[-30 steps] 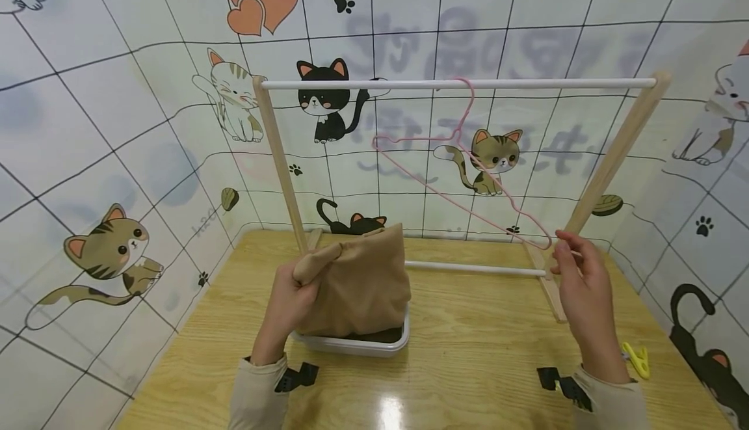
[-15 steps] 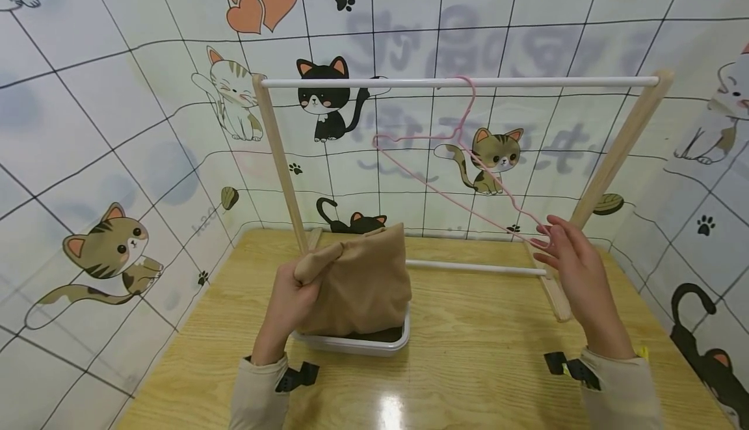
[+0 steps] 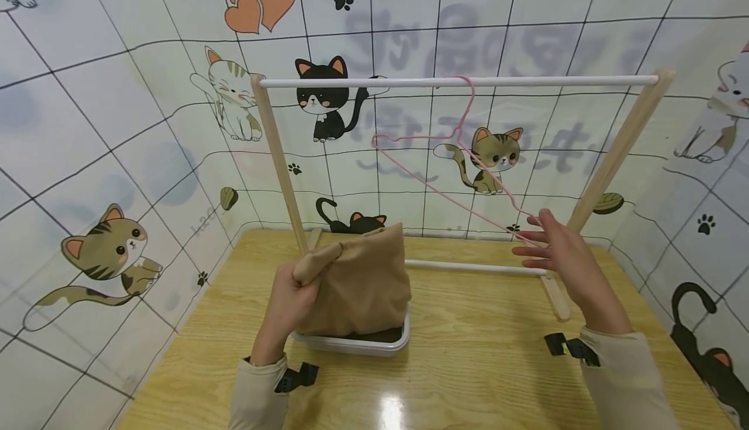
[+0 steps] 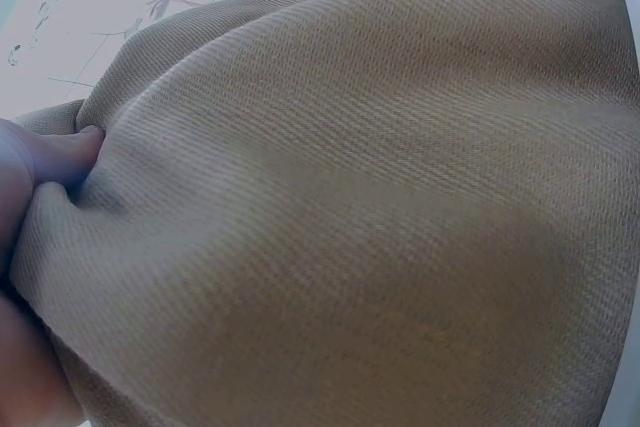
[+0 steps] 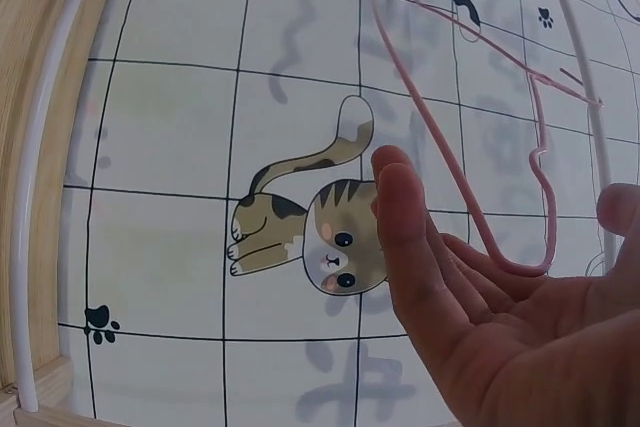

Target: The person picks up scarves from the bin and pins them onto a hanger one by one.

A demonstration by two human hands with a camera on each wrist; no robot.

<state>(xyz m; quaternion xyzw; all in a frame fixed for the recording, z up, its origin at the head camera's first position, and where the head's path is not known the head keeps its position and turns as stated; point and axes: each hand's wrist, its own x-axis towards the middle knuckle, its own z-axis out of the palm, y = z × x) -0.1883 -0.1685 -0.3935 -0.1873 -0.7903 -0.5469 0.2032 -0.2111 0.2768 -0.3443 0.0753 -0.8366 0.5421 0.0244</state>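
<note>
A bunched fold of tan twill cloth [image 3: 363, 287] is gripped by my left hand [image 3: 292, 300] at its upper left corner. The cloth rises out of a white tray [image 3: 365, 348], its lower part inside. In the left wrist view the cloth [image 4: 340, 197] fills most of the picture, with the thumb pressed into a fold. My right hand [image 3: 576, 270] has its fingers spread by the lower right end of a pink clothes hanger [image 3: 424, 138], which hangs tilted from a rod. In the right wrist view the hanger's end lies just behind the palm [image 5: 540, 347]; contact is unclear.
The hanger's white rod [image 3: 351, 83] spans two wooden posts [image 3: 620, 150] of a rack on the wood-grain table [image 3: 468, 365]. A lower white bar [image 3: 497, 268] joins the rack's feet. Behind stands a white cat-printed wall covering [image 3: 404, 46].
My right hand has let go of the hanger's end, spread its fingers and shifted slightly left and up. The yellow clip at right has become hidden behind the right arm. Left hand and cloth stay still.
</note>
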